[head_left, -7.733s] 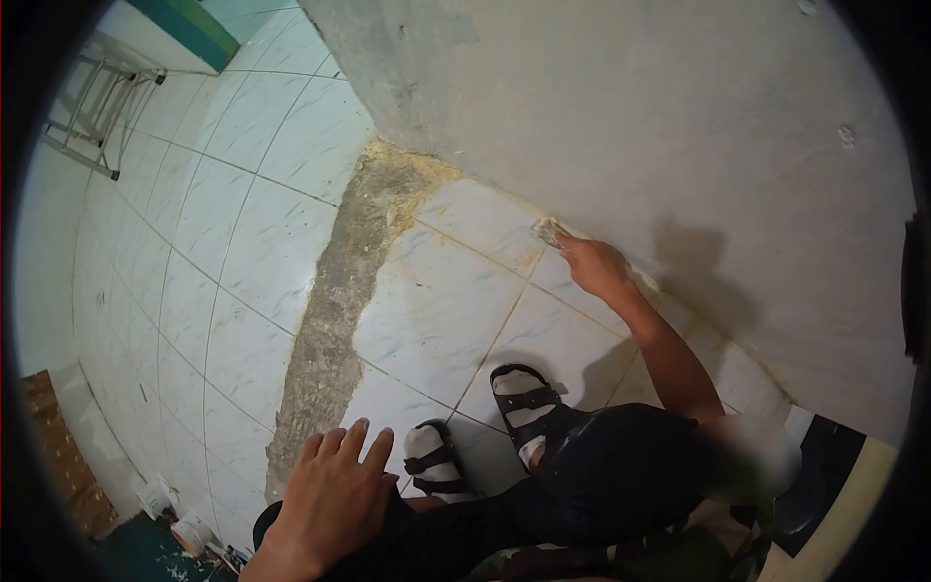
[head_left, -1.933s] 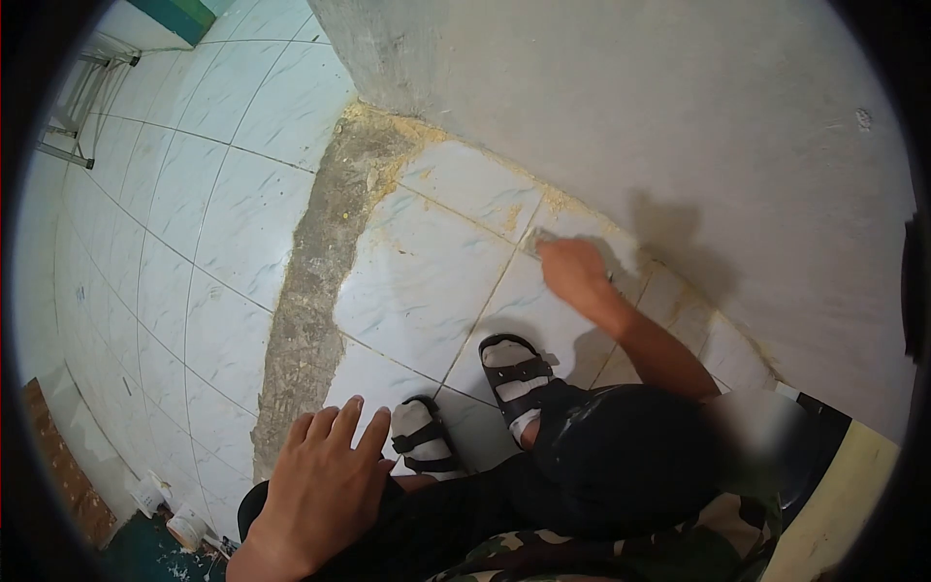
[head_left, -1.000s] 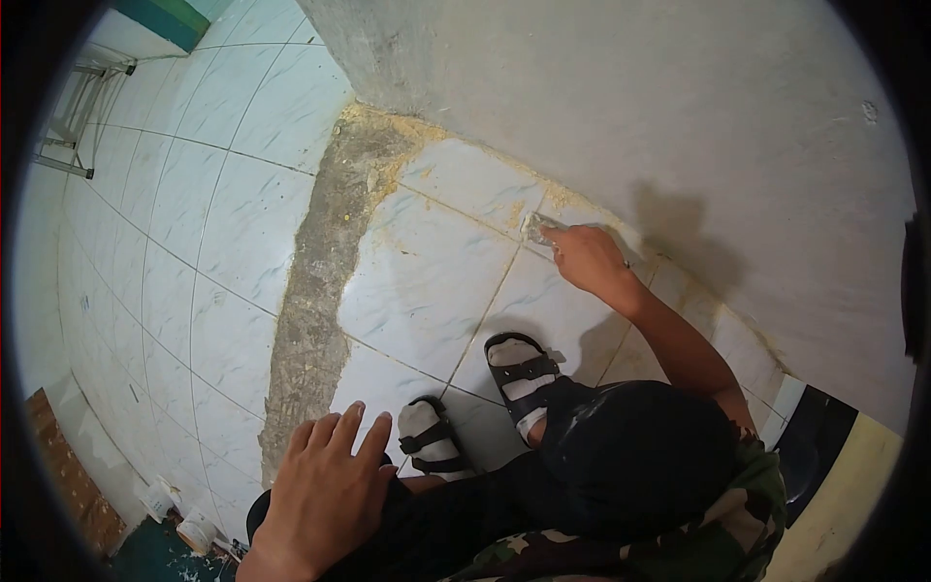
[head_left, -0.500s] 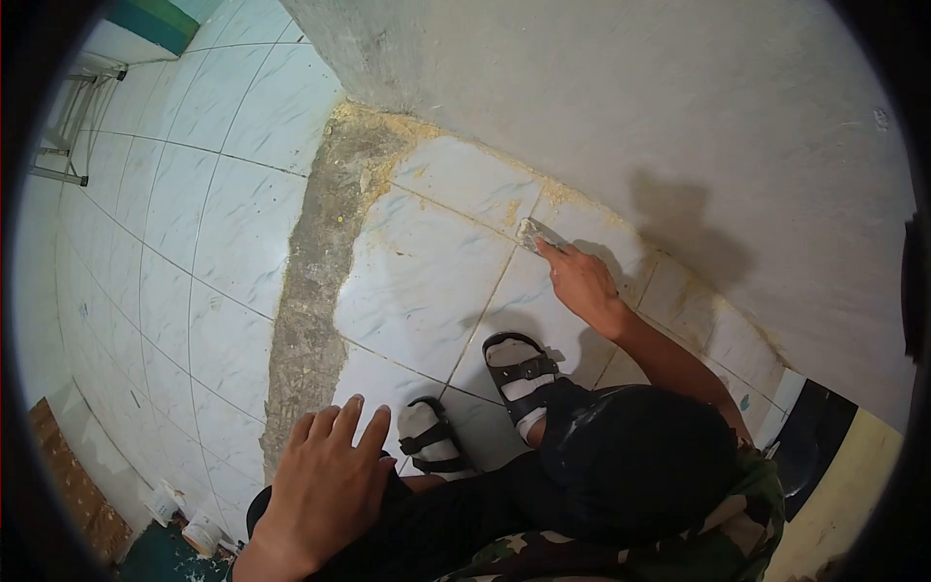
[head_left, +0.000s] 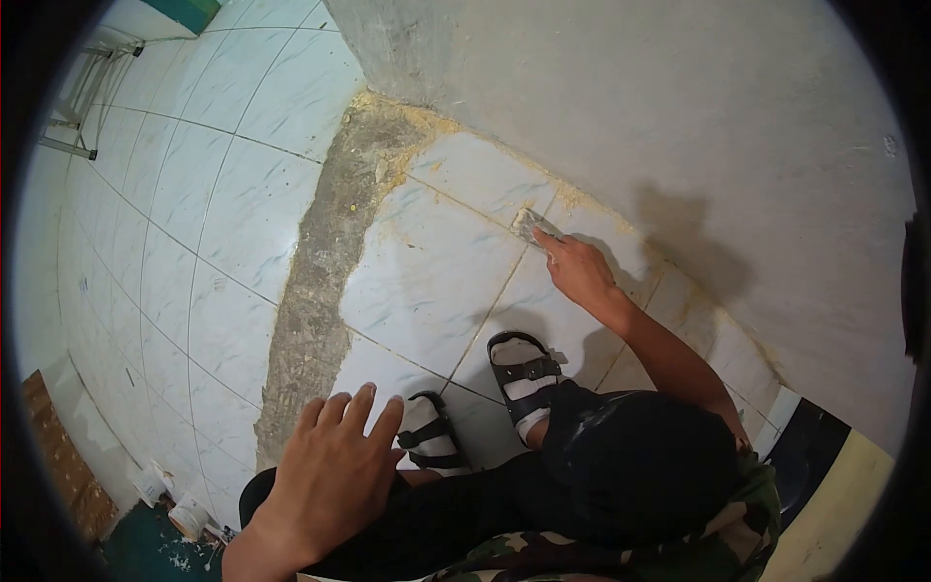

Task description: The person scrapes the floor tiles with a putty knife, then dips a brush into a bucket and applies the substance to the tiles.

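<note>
Right hand [head_left: 579,272] gripping flat scraper [head_left: 529,224] on tiled floor [head_left: 436,267], just above frame centre, apparently mid-scrape; left hand [head_left: 335,475] loose, fingers spread, lower left; next stroke likely calls for a low blade towards yellowish residue [head_left: 575,198] at wall [head_left: 621,97] base.

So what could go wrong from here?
The flat tool in the right hand might scratch the white tile if pressed hard. The yellowish residue along the wall could get smeared further. The rough bare strip lies near the sandals, so a careless step might trip.
</note>
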{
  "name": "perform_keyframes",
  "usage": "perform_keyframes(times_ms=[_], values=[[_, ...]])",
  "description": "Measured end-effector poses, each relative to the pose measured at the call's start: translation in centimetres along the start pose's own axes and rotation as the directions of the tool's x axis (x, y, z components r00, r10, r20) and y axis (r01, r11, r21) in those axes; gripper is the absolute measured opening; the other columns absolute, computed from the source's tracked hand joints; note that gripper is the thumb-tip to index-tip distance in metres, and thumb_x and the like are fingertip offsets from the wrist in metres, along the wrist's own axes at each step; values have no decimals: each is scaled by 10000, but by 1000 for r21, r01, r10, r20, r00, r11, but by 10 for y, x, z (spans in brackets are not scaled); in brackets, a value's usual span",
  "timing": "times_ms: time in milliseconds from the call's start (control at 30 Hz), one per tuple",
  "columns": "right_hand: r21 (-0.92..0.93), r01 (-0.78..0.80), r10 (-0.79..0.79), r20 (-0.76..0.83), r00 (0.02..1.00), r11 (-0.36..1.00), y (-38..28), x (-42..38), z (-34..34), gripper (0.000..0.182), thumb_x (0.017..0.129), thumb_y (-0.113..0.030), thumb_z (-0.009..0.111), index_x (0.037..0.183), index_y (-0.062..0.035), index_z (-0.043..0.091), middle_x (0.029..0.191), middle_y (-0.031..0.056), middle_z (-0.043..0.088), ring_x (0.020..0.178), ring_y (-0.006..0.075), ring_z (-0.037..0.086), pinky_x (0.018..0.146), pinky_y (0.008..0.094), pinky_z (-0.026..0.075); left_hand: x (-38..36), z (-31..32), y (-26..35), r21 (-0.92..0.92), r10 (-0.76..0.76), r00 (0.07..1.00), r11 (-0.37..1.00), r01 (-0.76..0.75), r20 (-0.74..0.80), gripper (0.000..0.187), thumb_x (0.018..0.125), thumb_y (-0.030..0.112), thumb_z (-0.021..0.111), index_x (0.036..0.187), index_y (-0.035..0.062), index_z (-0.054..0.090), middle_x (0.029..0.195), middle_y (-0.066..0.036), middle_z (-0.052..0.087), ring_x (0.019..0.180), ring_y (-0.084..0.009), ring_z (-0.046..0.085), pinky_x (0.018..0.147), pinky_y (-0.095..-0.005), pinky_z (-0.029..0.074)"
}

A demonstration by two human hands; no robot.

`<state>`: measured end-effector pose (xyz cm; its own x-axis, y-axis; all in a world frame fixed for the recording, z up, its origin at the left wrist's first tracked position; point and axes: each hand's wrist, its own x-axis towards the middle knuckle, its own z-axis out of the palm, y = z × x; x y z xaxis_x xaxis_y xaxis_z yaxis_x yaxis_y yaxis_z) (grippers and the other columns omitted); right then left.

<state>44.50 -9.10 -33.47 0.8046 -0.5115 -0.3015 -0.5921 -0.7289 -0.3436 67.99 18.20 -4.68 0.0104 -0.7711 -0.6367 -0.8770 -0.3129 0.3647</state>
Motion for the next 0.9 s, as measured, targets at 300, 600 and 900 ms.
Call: perform_keyframes(times_ms=[300,600,900], values=[[16,-15,15,47,999,1000,-9,18,-4,491,912,-80,638,1403,-108,623,946,229,710,891,416,682,803,502,549,-5,3,2,-6,-12,1000,1000,11,-16,489,924,200,704,1361,23,577,1365,-242,596,1247,-395,579,1096,-476,430],[203,-61,59,12,998,977,76,-75,-14,391,958,-155,671,1348,-167,685,994,194,729,876,405,689,800,473,543,-9,13,-15,-27,-30,997,999,31,66,490,902,163,711,1350,12,580,1354,-248,605,1236,-430,587,1077,-492,451],[149,-162,141,145,979,975,63,-158,8,415,984,-216,608,1395,-161,634,868,215,704,808,405,692,761,514,552,-2,10,-14,-17,-30,995,999,31,93,510,891,147,719,1362,15,575,1357,-248,608,1243,-436,584,1082,-493,451]])
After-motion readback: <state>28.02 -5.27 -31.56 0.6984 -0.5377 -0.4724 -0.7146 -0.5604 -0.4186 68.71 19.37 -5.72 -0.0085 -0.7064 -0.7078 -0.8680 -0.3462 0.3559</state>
